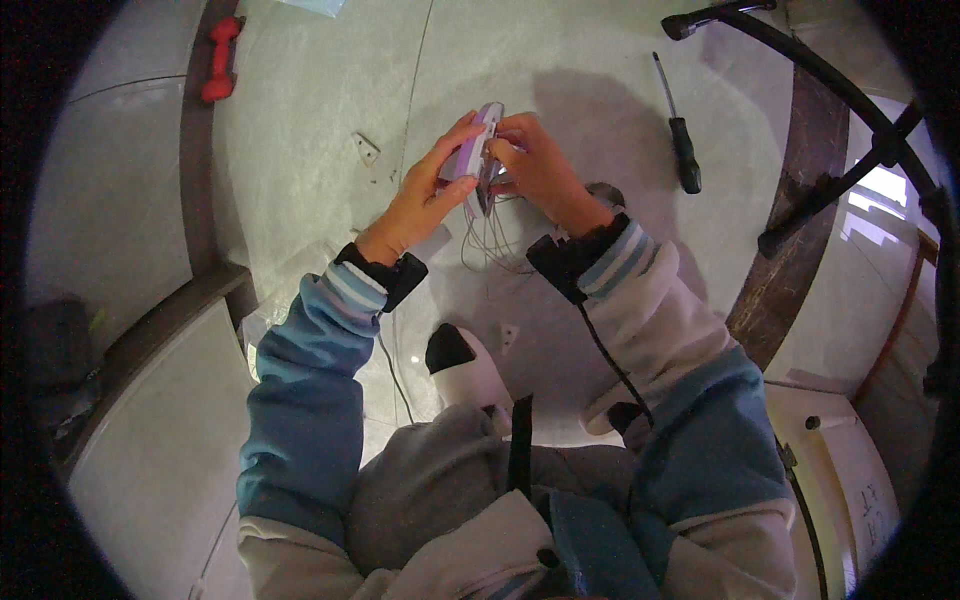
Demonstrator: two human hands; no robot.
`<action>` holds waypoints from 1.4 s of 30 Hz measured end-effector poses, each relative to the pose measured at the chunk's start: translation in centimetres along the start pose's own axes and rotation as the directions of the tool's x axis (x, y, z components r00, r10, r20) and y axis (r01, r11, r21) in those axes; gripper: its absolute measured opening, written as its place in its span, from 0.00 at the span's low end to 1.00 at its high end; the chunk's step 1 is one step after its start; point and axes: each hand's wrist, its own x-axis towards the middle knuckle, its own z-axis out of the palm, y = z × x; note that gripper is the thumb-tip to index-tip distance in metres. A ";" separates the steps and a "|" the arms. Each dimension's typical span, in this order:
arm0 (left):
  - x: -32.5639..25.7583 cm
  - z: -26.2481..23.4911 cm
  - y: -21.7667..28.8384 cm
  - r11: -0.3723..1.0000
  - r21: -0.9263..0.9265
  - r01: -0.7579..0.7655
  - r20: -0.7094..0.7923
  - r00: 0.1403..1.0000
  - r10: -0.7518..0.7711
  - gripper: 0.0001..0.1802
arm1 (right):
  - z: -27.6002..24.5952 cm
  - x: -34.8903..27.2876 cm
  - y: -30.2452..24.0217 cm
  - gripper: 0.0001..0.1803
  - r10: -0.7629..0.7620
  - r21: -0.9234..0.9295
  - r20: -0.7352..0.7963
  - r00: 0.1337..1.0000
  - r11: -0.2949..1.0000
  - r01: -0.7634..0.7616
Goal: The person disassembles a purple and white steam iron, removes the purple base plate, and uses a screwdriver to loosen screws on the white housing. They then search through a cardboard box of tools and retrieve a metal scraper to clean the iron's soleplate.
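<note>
The left hand (425,190) clasps the purple-and-white device (477,150), likely for steadiness; the right hand (545,165) curls against it, its pinch unclear.

Pale floor (305,160) with screwdriver (683,150), red dumbbell (219,60), two triangular pieces (366,150).

Muted, fairly dim light covers the grey floor (300,150), with a broad, soft-edged shadow (590,100) beyond the right hand (540,165). White glare (882,188) burns out at right. Straight edges bow toward the black, grainy rim; the thin wires (487,240) look slightly soft.
</note>
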 end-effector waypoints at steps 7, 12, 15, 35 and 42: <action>0.4 0.0 -0.1 0.998 0.045 -0.032 -0.020 0.999 0.033 0.29 | -0.1 -0.1 0.0 0.19 -0.059 0.011 -0.002 0.998 0.998 0.059; 1.1 0.1 0.9 0.998 0.034 0.053 0.046 0.997 -0.054 0.35 | -1.8 -1.4 -1.8 0.19 -0.003 0.222 0.283 0.959 0.973 -0.062; 1.6 0.5 1.3 0.990 0.114 0.081 0.077 0.993 -0.090 0.39 | -3.2 -1.0 -3.4 0.16 0.139 0.060 0.333 0.932 0.984 -0.169; 2.0 1.1 -2.2 0.939 0.331 -0.098 0.049 0.995 0.087 0.61 | -3.8 0.3 -6.7 0.29 0.360 -0.217 0.402 0.842 0.931 -0.294; 1.5 1.4 -2.4 0.973 0.231 -0.020 0.062 0.998 0.005 0.58 | -3.6 -0.7 -6.4 0.17 0.318 -0.133 0.434 0.843 0.948 -0.289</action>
